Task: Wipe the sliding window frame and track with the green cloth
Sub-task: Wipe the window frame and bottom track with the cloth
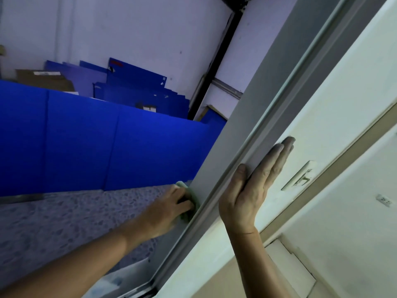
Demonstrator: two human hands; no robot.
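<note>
Head view, tilted, from nearest outward: two bare forearms reach up from the bottom edge. The right hand (253, 186) lies flat, fingers straight and together, its grip holding nothing, palm pressed against the pale sliding panel (318, 117) just beside the grey window frame (234, 145), thumb resting on the frame's edge. The left hand (169, 209) reaches past the outer side of the frame, its grip curled round the green cloth (190, 197), which it presses against the frame's grey face.

The cloth is pale green, bunched small, mostly hidden under the fingers; only a crumpled edge shows above and below them.

Likely risks: with so little cloth exposed, bare fingers could drag on the metal instead of fabric, and the wad could slip out and drop to the speckled floor (64, 229) beyond. If the right hand pushes, the panel may slide and pinch the thumb. The lower track corner (141, 291) looks untouched.

Beyond stand blue panels (86, 138) and a white wall (129, 29).
</note>
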